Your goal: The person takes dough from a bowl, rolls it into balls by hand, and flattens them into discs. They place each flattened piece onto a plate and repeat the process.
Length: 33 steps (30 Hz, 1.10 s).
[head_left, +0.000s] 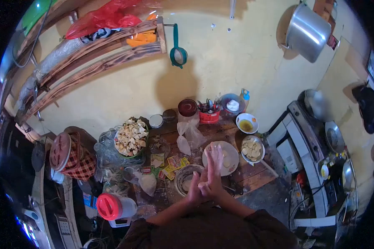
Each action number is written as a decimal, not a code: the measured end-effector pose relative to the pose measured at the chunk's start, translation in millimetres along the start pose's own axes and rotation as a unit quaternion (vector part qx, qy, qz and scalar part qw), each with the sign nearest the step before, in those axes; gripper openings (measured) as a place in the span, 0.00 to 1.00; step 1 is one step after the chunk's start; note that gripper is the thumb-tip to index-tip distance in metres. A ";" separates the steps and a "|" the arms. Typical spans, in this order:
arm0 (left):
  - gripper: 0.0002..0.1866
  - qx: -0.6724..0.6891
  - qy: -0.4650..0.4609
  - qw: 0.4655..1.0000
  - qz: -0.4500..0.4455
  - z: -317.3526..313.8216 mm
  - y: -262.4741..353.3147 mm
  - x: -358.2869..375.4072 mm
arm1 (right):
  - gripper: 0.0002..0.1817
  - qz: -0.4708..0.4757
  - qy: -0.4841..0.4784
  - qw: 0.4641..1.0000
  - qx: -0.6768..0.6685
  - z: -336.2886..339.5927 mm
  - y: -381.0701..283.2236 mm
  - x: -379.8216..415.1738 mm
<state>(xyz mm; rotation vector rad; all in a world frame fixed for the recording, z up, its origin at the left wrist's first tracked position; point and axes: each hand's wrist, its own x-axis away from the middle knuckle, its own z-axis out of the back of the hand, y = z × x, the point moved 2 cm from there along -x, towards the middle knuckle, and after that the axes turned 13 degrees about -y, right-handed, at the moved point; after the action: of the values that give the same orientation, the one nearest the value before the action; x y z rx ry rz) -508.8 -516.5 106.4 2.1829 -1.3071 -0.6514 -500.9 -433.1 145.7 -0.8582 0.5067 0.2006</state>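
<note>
My left hand (pixel 194 191) and my right hand (pixel 214 177) meet palm to palm above the table's front edge. Fingers are stretched upward and look floury. Whether anything small lies between the palms is hidden. Just below and behind my left hand is a bowl (pixel 179 178) with whitish, powdery contents, partly covered by the hands. A pale round plate (pixel 233 159) stands behind my right hand, with a small pale piece on it. To its right, a bowl of flat pale pieces (pixel 252 148) rests near the table's edge.
A heaped bowl of pale chopped pieces (pixel 131 137), yellow sachets (pixel 175 165) and a red-lidded jug (pixel 115 206) stand left. At the back are a red cutlery basket (pixel 209 116) and a bowl of yellow liquid (pixel 247 124). A stove (pixel 305 124) stands right.
</note>
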 end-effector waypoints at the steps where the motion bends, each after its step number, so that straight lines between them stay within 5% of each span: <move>1: 0.42 -0.001 0.001 1.000 -0.010 -4.4 0.9 -4.8 | 0.51 0.008 -0.006 1.000 0.000 4.8 -5.6 -3.5; 8: 0.41 -0.075 -0.004 0.990 -0.117 -20.6 4.7 -20.8 | 0.49 0.070 -0.085 0.994 -0.027 -2.4 -3.3 7.7; 12: 0.41 -0.112 -0.016 0.981 -0.158 -26.3 -0.8 -21.4 | 0.48 0.065 -0.035 0.997 -0.006 14.3 11.4 4.6; 16: 0.40 -0.138 0.006 0.990 -0.038 -1.6 -20.2 -14.1 | 0.49 0.086 -0.017 0.996 0.004 26.3 1.9 1.9; 23: 0.43 -0.271 0.011 0.923 -0.273 6.0 7.7 -20.8 | 0.48 0.137 -0.113 0.983 -0.036 -8.3 10.6 9.2; 25: 0.45 -0.019 -0.001 0.984 -0.175 -4.4 20.7 -23.3 | 0.49 0.108 -0.052 0.993 -0.019 -6.4 21.9 4.6; 27: 0.43 0.064 -0.033 0.986 -0.150 -0.6 13.3 -22.0 | 0.49 0.104 -0.025 0.994 -0.027 6.0 27.3 -3.9; 29: 0.41 -0.060 0.015 0.997 -0.057 -12.5 4.6 -26.2 | 0.49 0.096 0.003 0.995 -0.035 14.1 22.6 -8.5; 31: 0.39 -0.033 -0.006 0.999 -0.034 0.1 -5.3 -26.6 | 0.48 0.125 0.007 0.989 -0.081 17.8 12.3 -7.4; 32: 0.40 -0.238 -0.071 0.957 -0.152 -10.5 8.1 -29.8 | 0.49 0.140 -0.002 0.986 -0.090 15.4 9.4 -5.9; 33: 0.40 -0.428 -0.131 0.856 -0.260 -22.7 15.9 -29.1 | 0.49 0.137 -0.005 0.986 -0.092 13.3 7.7 -2.4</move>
<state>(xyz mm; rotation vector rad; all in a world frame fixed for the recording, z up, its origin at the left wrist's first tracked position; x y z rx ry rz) -517.2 -492.9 137.8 1.6735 -0.3331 -1.4486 -501.2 -417.9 149.0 -0.9644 0.6037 0.5097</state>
